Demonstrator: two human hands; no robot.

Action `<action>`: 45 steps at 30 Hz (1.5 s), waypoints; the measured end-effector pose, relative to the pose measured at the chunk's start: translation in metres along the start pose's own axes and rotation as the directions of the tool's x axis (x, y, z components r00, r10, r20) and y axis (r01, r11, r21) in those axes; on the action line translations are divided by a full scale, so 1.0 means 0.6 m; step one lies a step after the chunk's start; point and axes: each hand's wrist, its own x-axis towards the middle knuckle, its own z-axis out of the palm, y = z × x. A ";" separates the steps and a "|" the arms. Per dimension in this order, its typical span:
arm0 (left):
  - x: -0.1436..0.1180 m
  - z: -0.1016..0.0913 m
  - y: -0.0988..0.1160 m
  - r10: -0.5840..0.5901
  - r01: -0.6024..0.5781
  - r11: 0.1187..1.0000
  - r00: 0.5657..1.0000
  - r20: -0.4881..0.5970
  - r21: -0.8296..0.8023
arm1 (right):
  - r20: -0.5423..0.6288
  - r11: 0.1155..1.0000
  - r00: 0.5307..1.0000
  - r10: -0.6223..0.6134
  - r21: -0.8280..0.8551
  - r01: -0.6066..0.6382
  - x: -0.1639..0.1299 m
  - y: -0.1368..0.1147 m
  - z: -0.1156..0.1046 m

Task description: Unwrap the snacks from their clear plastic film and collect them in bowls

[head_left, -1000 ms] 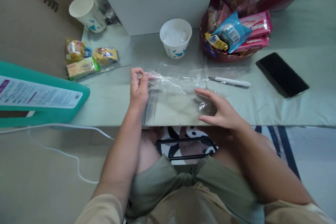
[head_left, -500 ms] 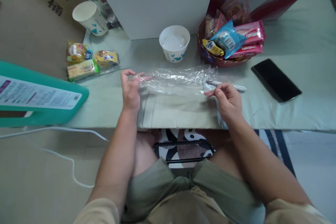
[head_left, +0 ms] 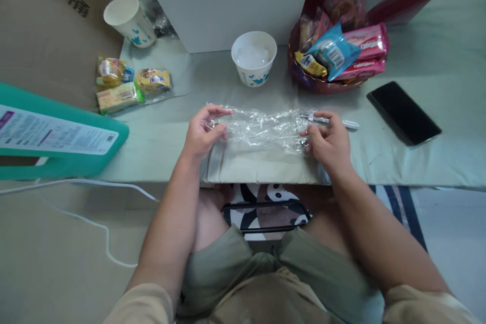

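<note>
A crumpled clear plastic bag point(head_left: 266, 129) is stretched sideways just above the table's front part. My left hand point(head_left: 203, 131) grips its left end, the film gathered between thumb and forefinger. At the right end my right hand point(head_left: 329, 140) has hold of the same bag, fingers curled. A white pen point(head_left: 349, 124) lies by my right hand and is partly hidden behind its fingers. Behind the bag stands a white paper bowl point(head_left: 254, 58) with a blue leaf print and some whitish, translucent content.
A snack basket point(head_left: 326, 85) and a black phone point(head_left: 404, 113) are on the right. Several wrapped snacks point(head_left: 121, 83) and a paper cup point(head_left: 131, 21) sit at the left, near a green container point(head_left: 110, 134). A white box point(head_left: 231, 5) stands at the back.
My left hand has moved right and closed in around the bag's left end. The bag is more bunched and a little nearer the table's front edge.
</note>
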 end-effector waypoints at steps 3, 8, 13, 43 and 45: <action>-0.004 -0.002 0.004 -0.027 0.027 0.999 1.000 -0.014 0.023 | -0.033 0.992 0.998 -0.047 -0.120 0.043 0.002 0.001 -0.005; -0.011 -0.018 0.001 -0.057 0.063 0.995 0.995 -0.077 0.072 | -0.023 0.943 0.992 -0.124 -0.313 0.111 0.005 0.004 -0.012; -0.030 -0.028 0.013 -0.079 0.080 0.997 0.994 -0.075 0.009 | 0.030 0.897 0.992 -0.126 -0.422 0.127 0.004 0.006 -0.009; -0.046 0.044 0.020 -0.068 -0.156 0.544 0.971 0.228 0.824 | 0.730 0.409 0.496 -0.470 -0.317 0.856 -0.101 -0.024 0.061; -0.042 0.050 0.021 -0.097 -0.143 0.552 0.968 0.233 0.822 | 0.747 0.372 0.469 -0.471 -0.314 0.873 -0.107 -0.019 0.066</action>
